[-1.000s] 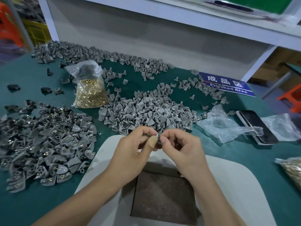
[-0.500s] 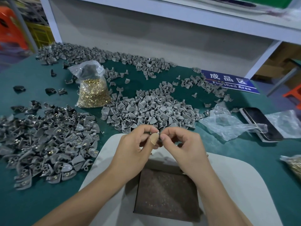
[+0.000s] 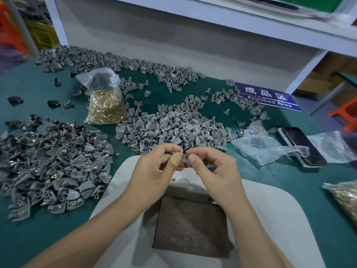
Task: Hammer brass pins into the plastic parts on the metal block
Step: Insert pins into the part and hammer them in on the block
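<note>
The left hand (image 3: 152,171) pinches a small grey part (image 3: 182,160) between thumb and curled fingers, held in the air above the far edge of the metal block (image 3: 190,227). The right hand (image 3: 210,167) meets it, fingertips closed on what looks like a brass pin (image 3: 185,155); it is too small to be sure. The part looks light, stiff and smooth, so it may twist in a loose pinch; best held by its flat faces, leaving the socket free. The pin looks tiny, hard and easily dropped, so take it by the shank near the head. More parts (image 3: 166,130) lie heaped mid-table, a bag of pins (image 3: 105,107) toward the far left edge
</note>
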`<action>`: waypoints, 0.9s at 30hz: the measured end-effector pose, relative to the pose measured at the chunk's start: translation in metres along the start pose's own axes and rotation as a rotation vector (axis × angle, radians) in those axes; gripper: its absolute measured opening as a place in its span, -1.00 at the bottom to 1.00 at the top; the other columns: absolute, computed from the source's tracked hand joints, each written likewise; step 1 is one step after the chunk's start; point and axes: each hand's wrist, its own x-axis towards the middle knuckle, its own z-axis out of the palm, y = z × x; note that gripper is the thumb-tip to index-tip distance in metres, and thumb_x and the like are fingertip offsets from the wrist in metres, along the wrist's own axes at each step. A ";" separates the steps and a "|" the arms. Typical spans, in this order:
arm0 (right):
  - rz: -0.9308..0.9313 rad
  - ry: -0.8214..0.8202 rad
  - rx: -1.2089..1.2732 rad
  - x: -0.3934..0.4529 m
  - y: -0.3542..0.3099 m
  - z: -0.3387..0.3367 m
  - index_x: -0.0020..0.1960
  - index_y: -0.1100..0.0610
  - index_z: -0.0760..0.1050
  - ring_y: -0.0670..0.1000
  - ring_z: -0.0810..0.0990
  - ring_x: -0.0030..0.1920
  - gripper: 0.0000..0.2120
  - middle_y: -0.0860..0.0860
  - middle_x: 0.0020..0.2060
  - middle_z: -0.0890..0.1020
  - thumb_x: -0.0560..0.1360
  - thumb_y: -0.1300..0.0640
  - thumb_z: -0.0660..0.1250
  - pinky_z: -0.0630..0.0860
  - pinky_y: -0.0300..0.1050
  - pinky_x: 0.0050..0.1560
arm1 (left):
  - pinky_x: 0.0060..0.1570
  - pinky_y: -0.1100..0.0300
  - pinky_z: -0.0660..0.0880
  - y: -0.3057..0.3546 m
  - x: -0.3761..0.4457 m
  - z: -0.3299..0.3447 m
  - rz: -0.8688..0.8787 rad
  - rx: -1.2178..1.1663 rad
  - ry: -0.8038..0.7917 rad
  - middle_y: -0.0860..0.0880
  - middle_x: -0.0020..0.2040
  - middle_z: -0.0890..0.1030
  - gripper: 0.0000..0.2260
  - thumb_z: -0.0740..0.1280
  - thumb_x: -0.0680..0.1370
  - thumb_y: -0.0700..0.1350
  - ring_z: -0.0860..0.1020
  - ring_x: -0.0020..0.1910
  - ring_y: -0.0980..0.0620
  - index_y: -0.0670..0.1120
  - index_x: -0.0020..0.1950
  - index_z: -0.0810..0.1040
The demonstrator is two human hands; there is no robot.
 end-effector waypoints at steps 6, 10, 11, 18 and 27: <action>-0.051 -0.006 -0.055 -0.001 0.004 -0.005 0.02 -0.06 0.68 0.02 0.69 -0.10 -0.87 -0.08 -0.15 0.72 0.58 0.16 0.44 0.55 -0.22 -0.12 | -0.05 0.32 0.57 0.002 0.001 -0.002 0.043 0.063 -0.030 0.12 -0.09 0.74 -0.91 0.34 0.60 0.09 0.71 -0.08 0.11 0.19 0.10 0.53; -0.029 0.091 -0.097 -0.006 0.002 -0.022 0.02 -0.12 0.67 -0.11 0.64 -0.18 -0.85 -0.13 -0.15 0.71 0.62 0.11 0.38 0.51 -0.29 -0.23 | 0.07 0.13 0.58 0.010 -0.003 -0.002 0.012 0.061 -0.128 0.08 -0.03 0.73 -0.94 0.33 0.63 0.04 0.69 0.05 0.05 0.17 0.10 0.51; -0.021 0.156 -0.148 -0.011 0.003 -0.029 0.00 -0.13 0.66 -0.14 0.62 -0.19 -0.85 -0.16 -0.17 0.70 0.63 0.10 0.37 0.48 -0.33 -0.23 | 0.08 0.14 0.56 0.014 -0.005 -0.003 0.018 0.080 -0.157 0.08 -0.01 0.72 -0.95 0.31 0.65 0.02 0.68 0.08 0.04 0.16 0.10 0.50; 0.303 0.098 -0.827 -0.081 0.015 -0.070 0.04 -0.16 0.57 0.02 0.53 -0.02 -0.81 -0.10 -0.08 0.56 0.48 -0.19 0.43 0.50 0.00 -0.07 | 0.19 0.26 0.37 0.036 -0.054 -0.007 0.131 0.357 -0.266 0.19 0.08 0.57 -0.93 0.27 0.64 0.09 0.50 0.22 0.09 0.16 0.04 0.53; 0.312 0.053 -1.011 -0.103 -0.012 -0.079 0.18 -0.03 0.46 0.17 0.57 -0.06 -0.75 -0.02 0.07 0.54 0.70 -0.11 0.07 0.49 0.11 -0.10 | 0.18 0.04 0.43 0.054 -0.072 -0.010 0.218 0.861 -0.302 0.13 0.04 0.57 -0.92 0.37 0.60 -0.03 0.46 0.13 0.07 0.01 0.04 0.63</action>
